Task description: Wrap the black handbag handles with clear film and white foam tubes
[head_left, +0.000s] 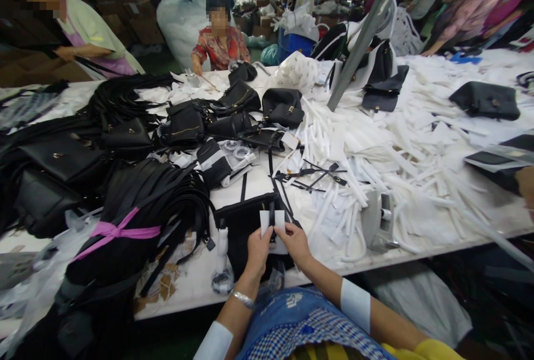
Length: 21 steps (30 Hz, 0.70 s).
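A black bag (233,216) lies on the white table at its near edge, in front of me. Over it, my left hand (259,246) pinches the left side of a small white paper piece (265,221). On the right side, my right hand (295,242) pinches the same or a second white piece (280,218); a dark strap runs between the two white parts. Both hands are close together, fingers closed. Left of the bag stands a white-wrapped item (222,248) with a clear plastic coil at its base.
Black straps tied with a pink band (119,231) heap up at the left. Black bags (282,107) lie across the middle. White strips (346,210) and a tape dispenser (379,221) are on the right. A slanted metal pole (367,37) rises behind. People stand or sit around the table.
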Available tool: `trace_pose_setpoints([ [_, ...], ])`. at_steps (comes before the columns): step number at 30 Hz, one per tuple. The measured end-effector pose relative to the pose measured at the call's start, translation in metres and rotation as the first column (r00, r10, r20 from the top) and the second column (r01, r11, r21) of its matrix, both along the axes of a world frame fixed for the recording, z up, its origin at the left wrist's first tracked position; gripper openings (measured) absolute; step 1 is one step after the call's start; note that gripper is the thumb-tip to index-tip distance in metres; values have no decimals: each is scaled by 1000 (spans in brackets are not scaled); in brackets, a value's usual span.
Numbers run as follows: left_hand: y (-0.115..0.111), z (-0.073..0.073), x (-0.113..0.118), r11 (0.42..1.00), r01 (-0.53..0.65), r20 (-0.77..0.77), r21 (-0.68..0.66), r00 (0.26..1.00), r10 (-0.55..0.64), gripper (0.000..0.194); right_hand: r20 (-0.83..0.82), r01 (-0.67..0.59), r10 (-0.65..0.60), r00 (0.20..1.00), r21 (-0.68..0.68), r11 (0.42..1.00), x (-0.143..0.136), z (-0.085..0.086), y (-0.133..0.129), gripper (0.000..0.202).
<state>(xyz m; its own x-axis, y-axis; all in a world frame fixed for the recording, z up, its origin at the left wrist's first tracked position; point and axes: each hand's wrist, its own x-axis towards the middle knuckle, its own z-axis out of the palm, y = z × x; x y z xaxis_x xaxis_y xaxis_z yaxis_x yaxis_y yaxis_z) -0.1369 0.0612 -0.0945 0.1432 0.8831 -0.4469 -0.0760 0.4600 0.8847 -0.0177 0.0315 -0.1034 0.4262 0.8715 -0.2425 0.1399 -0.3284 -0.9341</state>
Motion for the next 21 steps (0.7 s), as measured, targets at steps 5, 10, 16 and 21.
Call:
trace_pose_setpoints([
  [5, 1, 9, -1, 1000, 24, 42, -18, 999, -23, 43, 9, -68, 68, 998, 21, 997, 0, 8, -7, 35],
  [10, 0, 9, 3, 999, -35, 41, -30, 999, 36, 40, -134, -123, 125, 983, 20, 992, -4, 8, -12, 43],
  [16, 2, 5, 4, 998, -55, -2, -27, 998, 55, 41, 178, -232, 223, 958, 29, 972, -1, 0, -14, 52],
  [21, 0, 12, 3, 998, -67, -14, 8, 998, 67, 45, 263, -270, 225, 938, 151, 951, 2, 5, -16, 45],
])
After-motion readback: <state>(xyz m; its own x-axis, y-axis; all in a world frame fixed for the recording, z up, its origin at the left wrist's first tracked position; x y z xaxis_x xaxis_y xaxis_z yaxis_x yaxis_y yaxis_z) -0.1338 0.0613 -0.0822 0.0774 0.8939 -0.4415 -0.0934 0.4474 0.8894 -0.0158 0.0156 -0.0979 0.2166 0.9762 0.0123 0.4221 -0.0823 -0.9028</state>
